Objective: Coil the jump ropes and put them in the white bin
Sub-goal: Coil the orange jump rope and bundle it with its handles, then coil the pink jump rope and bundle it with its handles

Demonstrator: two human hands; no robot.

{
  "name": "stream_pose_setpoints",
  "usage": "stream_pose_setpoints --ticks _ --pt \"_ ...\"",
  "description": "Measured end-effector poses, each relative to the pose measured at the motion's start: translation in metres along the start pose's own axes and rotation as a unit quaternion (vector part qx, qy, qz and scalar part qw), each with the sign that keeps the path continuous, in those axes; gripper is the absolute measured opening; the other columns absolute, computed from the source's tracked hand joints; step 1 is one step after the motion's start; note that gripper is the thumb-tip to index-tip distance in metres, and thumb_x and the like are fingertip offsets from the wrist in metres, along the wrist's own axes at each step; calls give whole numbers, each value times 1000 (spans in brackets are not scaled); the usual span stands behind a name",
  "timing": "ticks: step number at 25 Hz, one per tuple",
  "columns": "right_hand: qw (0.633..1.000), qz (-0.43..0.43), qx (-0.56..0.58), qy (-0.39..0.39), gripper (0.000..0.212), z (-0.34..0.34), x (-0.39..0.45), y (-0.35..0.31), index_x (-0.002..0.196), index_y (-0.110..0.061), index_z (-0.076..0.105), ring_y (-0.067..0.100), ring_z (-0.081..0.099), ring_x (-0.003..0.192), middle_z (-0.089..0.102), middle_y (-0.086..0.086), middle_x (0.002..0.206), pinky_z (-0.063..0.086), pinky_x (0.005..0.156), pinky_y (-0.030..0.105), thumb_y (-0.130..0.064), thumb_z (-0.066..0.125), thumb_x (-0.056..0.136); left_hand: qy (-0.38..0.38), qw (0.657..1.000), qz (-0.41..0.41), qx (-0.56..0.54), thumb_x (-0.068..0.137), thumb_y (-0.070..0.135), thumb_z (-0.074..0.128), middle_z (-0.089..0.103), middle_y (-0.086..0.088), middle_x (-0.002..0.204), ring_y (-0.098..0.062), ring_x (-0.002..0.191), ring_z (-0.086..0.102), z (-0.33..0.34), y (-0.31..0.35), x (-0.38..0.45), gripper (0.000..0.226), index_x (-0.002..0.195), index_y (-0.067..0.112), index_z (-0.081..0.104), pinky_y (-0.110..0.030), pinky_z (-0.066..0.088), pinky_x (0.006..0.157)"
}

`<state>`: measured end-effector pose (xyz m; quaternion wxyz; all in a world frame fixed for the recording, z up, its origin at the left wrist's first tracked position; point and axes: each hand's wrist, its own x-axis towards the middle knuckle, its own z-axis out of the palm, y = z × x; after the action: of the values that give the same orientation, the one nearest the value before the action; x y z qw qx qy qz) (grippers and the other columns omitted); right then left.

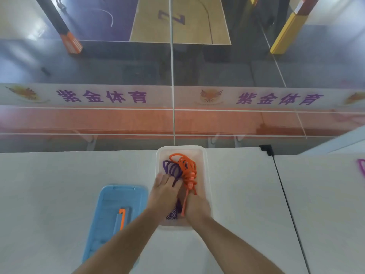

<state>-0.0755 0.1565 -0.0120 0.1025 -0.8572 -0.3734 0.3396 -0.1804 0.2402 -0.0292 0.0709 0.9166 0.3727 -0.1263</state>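
Left hand (165, 191) presses flat on the purple rope (172, 169); right hand (197, 209) grips the orange rope (188, 171), whose springy coils may pop from the white bin (206, 175).

banner strip (177, 97) behind the glass: "紫金体育" printed twice in purple | court floor (177, 26): a purple "7" is seen upside down

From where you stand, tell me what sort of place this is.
Probably a sports hall or gym, seen from a table behind glass. Beyond it lies a wood and purple court floor, a padded yellow post, and a banner with purple lettering. Jump ropes fill the white bin.
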Motion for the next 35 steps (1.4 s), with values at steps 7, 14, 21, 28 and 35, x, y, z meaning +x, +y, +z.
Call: stream_pose_setpoints --ticks 7,14,21,28,35 --pt "998 64 -18 -6 32 -5 3 -3 116 -26 50 24 66 102 71 6 111 48 84 35 -35 22 104 -59 995 64 41 85 28 65 62 -7 130 -34 118 53 8 24 0 64 144 16 44 -51 28 113" --pt "997 79 20 -5 29 28 22 16 124 -31 60 4 67 104 70 -6 119 50 80 14 -35 56 95 14 990 -19 -136 106 38 39 -5 -6 168 -32 155 -7 -8 16 49 63 160 27 7 -53 4 123" --pt "985 -120 -111 -54 18 -71 -9 34 93 -17 53 34 64 86 68 10 96 45 66 35 -28 40 100 -186 971 -18 -149 106 35 35 -33 -6 162 -28 151 -26 33 41 74 83 153 12 -29 -46 -2 126" --pt "987 -52 -142 -49 22 -141 -8 136 85 -19 48 28 55 77 66 10 93 41 67 32 -30 36 99 35 980 -82 -180 101 30 39 53 -8 142 -32 137 43 -1 77 66 48 144 12 46 -45 37 112" --pt "989 -36 -136 -48 34 -230 -37 289 120 -12 57 31 61 106 63 12 121 46 80 34 -10 32 98 104 973 -162 -131 96 28 47 64 -6 117 -28 115 57 -60 222 35 31 117 13 64 -43 50 95"
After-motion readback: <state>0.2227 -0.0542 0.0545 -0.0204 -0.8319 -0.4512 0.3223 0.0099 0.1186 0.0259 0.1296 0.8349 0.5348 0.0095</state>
